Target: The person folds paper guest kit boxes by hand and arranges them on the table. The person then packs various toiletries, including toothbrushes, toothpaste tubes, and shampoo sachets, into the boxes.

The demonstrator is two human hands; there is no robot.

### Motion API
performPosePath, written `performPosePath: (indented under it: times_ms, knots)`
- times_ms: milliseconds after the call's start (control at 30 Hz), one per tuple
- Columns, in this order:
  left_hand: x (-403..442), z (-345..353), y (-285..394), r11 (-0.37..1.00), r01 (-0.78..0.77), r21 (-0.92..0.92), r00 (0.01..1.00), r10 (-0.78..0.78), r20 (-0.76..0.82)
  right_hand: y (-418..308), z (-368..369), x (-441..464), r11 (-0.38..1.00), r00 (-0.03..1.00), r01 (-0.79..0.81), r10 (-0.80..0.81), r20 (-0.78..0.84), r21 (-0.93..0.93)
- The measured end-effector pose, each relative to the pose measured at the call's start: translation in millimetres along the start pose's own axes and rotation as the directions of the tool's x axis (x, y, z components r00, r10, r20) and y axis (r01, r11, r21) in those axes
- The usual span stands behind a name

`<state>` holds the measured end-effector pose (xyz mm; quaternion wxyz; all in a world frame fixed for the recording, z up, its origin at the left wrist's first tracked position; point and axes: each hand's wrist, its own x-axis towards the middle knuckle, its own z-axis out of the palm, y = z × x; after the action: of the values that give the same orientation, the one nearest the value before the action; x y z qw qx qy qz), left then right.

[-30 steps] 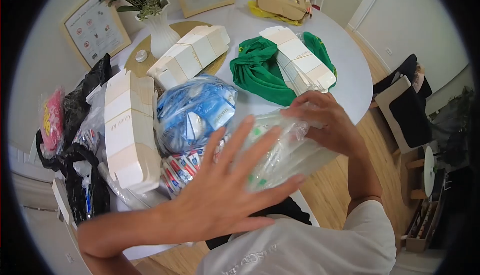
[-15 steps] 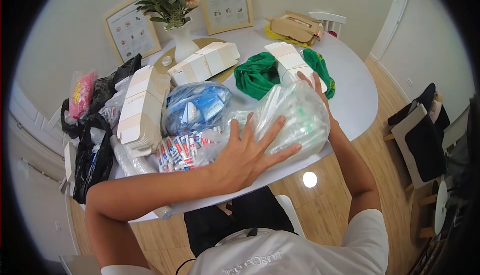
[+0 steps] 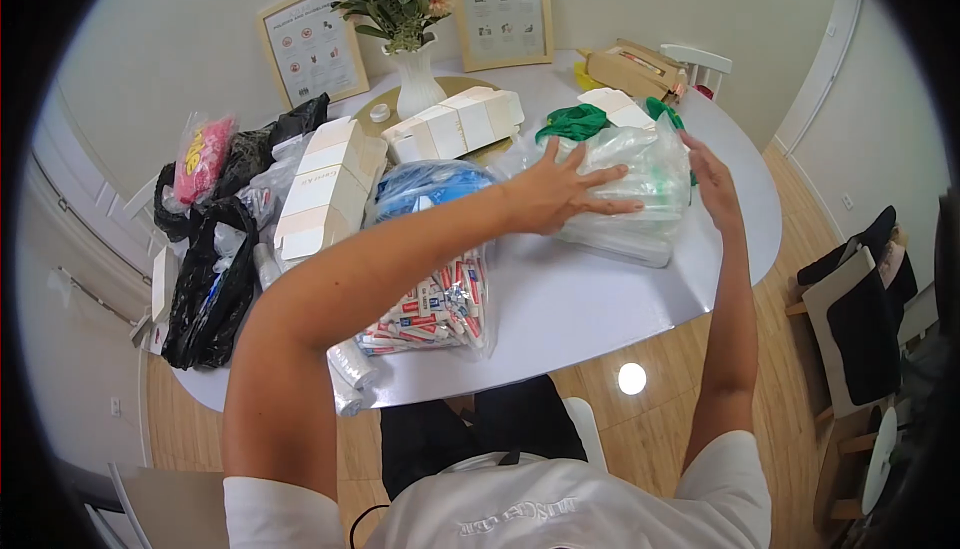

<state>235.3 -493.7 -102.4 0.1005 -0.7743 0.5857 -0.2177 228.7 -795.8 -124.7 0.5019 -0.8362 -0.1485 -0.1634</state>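
A bulky clear plastic bag [image 3: 628,164] with whitish and green contents, too blurred to name, rests on the right half of the table. My left hand [image 3: 560,191] lies against its near left side with fingers spread. Beside the bag's right side is my right hand [image 3: 714,181], fingers stretched out; whether they touch the plastic I cannot tell. Just behind the bag sit a green bag [image 3: 573,123] and a white carton stack [image 3: 612,107], both partly hidden. Under my left forearm shows a clear bag of small toothpaste tubes [image 3: 440,309], near a bag of blue-and-white packets [image 3: 430,184].
Banded stacks of folded white boxes [image 3: 325,184] [image 3: 455,124] stand left and centre. A white vase [image 3: 417,84] with flowers is behind them. Black plastic bags [image 3: 212,294] crowd the left end. A brown cardboard box [image 3: 635,67] lies at the back right of the table [image 3: 540,319].
The clear bag has moved away from the table's near edge, up against the green bag, with both hands following. My right hand has shifted to its outer side. The toothpaste tubes are more exposed.
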Motion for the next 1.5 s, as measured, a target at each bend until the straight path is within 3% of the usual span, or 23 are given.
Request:
performPosePath:
  times_ms: [33, 67, 133, 200, 233, 300, 400, 433, 467, 567, 633, 700, 800, 867, 933, 1000, 1067, 1133, 1200, 1333, 1467, 1500]
  knots:
    - [-1.7, 4.5, -7.8, 0.998, -0.038, 0.053, 0.999, 0.039, -0.03, -16.9, 2.6, -6.3, 0.953, 0.996, -0.041, 0.063, -0.064, 0.3]
    - [-3.6, 5.5, -13.9, 0.998, -0.04, 0.049, 0.998, 0.042, -0.036, -23.9, 10.7, -13.5, 0.955, 0.996, -0.044, 0.067, -0.066, 0.294]
    - [-8.0, 4.5, -26.4, 0.982, -0.11, 0.153, 0.994, 0.106, 0.03, -38.6, 29.2, -27.6, 0.951, 0.993, 0.039, -0.072, 0.095, 0.307]
    - [-11.5, 1.3, -37.5, 0.978, -0.127, 0.166, 0.992, 0.123, 0.033, -58.8, 47.7, -43.2, 0.971, 0.983, 0.16, -0.141, 0.114, -0.176]
    - [-13.0, 0.4, -42.4, 0.97, -0.14, 0.197, 0.99, 0.133, 0.049, -59.8, 58.9, -46.2, 0.971, 0.984, 0.159, -0.14, 0.114, -0.177]
    - [-17.0, -3.6, -48.9, 0.967, -0.136, 0.214, 0.991, 0.132, 0.035, -51.9, 81.7, -48.4, 0.878, 0.977, 0.208, -0.21, 0.043, -0.43]
    - [-31.5, -12.5, -53.2, 0.977, -0.114, 0.178, 0.985, 0.088, 0.146, -38.5, 107.3, -42.7, 0.83, 0.955, 0.243, -0.295, -0.025, -0.503]
    - [-40.8, -21.6, -54.9, 0.976, -0.145, 0.164, 0.989, 0.141, 0.041, -35.0, 114.2, -38.0, 0.823, 0.941, 0.28, -0.337, -0.027, -0.493]
    - [-48.9, -31.1, -56.7, 0.967, -0.156, 0.203, 0.988, 0.15, 0.045, -32.7, 119.3, -32.2, 0.807, 0.938, 0.294, -0.347, -0.01, -0.512]
    - [-82.4, -69.2, -53.1, 0.982, -0.009, 0.19, 1.0, 0.01, -0.004, -18.1, 135.0, -8.4, 0.791, 0.906, 0.356, -0.422, -0.024, -0.497]
    - [-116.1, -95.4, -51.2, 0.984, 0.123, 0.131, 0.976, -0.096, -0.197, -12.5, 144.3, 7.7, 0.782, 0.889, 0.39, -0.457, -0.022, -0.486]
    - [-159.6, -121.0, -39.1, 0.962, 0.259, 0.082, 0.94, -0.232, -0.251, -13.9, 149.6, 14.5, 0.768, 0.894, 0.389, -0.448, 0.006, -0.509]
    - [-228.6, -149.8, -1.1, 0.825, 0.56, -0.082, 0.77, -0.554, -0.315, -36.0, 141.0, 11.0, 0.726, 0.894, 0.406, -0.441, 0.079, -0.555]
    - [-272.4, -145.9, 37.5, 0.637, 0.756, -0.152, 0.598, -0.766, -0.236, -74.9, 135.8, 3.0, 0.814, 0.905, 0.412, -0.418, 0.08, -0.409]
    - [-296.1, -122.6, 92.1, 0.448, 0.827, -0.34, 0.437, -0.892, -0.114, -100.7, 146.4, -4.5, 0.798, 0.891, 0.406, -0.454, -0.001, -0.446]
    - [-281.2, -109.1, 138.9, 0.435, 0.87, -0.233, 0.446, -0.895, -0.006, -111.0, 156.3, -0.8, 0.752, 0.831, 0.366, -0.529, -0.171, -0.549]
    - [-274.0, -89.0, 163.6, 0.334, 0.888, -0.316, 0.395, -0.906, 0.153, -131.0, 168.1, 8.8, 0.736, 0.785, 0.408, -0.585, -0.205, -0.541]
    - [-275.0, -69.8, 171.7, 0.327, 0.881, -0.341, 0.392, -0.909, 0.14, -136.7, 171.7, 29.8, 0.75, 0.802, 0.516, -0.593, -0.074, -0.413]
    - [-281.8, -63.7, 168.9, 0.344, 0.887, -0.309, 0.395, -0.911, 0.12, -141.6, 177.9, 54.8, 0.787, 0.803, 0.555, -0.591, -0.073, -0.27]
    - [-289.5, -68.0, 162.8, 0.36, 0.843, -0.399, 0.438, -0.89, 0.122, -145.5, 181.9, 72.6, 0.846, 0.859, 0.497, -0.512, -0.029, -0.195]
    - [-290.1, -66.3, 164.5, 0.34, 0.839, -0.426, 0.43, -0.892, 0.135, -133.9, 188.6, 41.3, 0.814, 0.849, 0.523, -0.525, 0.066, -0.251]
    - [-284.3, -73.9, 160.7, 0.373, 0.813, -0.447, 0.472, -0.872, 0.129, -132.1, 188.7, 31.4, 0.783, 0.82, 0.56, -0.57, 0.048, -0.272]
